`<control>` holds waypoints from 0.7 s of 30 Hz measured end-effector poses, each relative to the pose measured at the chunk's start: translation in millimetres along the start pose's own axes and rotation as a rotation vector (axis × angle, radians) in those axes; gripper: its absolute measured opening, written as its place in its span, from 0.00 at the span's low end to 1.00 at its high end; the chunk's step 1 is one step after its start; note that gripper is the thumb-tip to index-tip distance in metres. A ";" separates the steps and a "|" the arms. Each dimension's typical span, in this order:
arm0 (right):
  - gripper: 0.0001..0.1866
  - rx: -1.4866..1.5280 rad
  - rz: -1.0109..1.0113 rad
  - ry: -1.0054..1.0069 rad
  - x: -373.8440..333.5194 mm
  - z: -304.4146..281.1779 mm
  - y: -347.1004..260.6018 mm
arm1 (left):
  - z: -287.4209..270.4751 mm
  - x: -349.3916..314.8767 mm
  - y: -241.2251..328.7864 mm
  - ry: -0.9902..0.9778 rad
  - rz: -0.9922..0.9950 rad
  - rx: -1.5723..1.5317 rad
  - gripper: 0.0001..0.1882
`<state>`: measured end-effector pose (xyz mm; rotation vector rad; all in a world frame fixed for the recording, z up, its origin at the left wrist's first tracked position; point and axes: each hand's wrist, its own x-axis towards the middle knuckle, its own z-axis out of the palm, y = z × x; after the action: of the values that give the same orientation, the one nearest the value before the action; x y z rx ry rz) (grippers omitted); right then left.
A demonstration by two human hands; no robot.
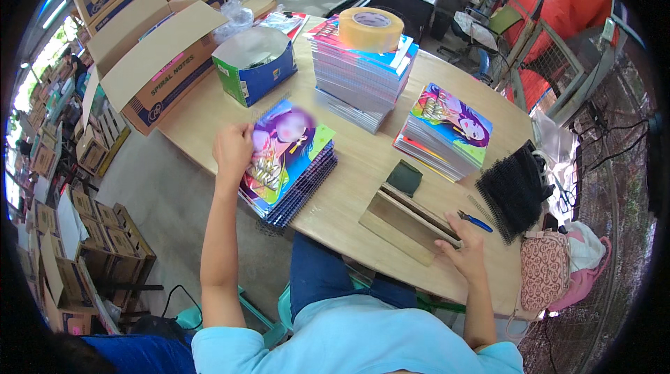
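At the wooden worktop [349,164], our left hand [234,150] grips the top spiral notebook [286,154] of the stack before us, while our right hand [464,248] rests, fingers curled, on a wooden jig [405,217].

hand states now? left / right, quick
Left hand: closed on the edge of the top spiral notebook of the stack.
Right hand: fingers resting on the wooden jig; holding nothing that shows.

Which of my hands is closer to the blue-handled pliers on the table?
Right. Your right hand rests on the wooden jig just below the pliers; your left hand is far across the table on the notebook stack.
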<state>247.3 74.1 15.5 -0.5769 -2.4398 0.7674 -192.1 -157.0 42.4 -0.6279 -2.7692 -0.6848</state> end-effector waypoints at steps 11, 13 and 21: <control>0.26 -0.050 0.009 0.107 9.6 -6.0 6.6 | 4.6 -17.1 -10.3 0.156 0.175 0.095 0.20; 0.25 -0.076 -0.012 0.111 10.2 -7.6 10.4 | -18.0 -34.7 46.1 0.284 0.331 -0.130 0.26; 0.29 -0.093 0.031 0.060 4.5 -16.3 2.7 | 92.2 10.6 315.2 -0.345 0.587 -0.347 0.22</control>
<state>253.9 85.0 27.0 -0.6646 -2.4262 0.6425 -68.3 143.7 89.3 -1.6810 -2.5305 -0.9848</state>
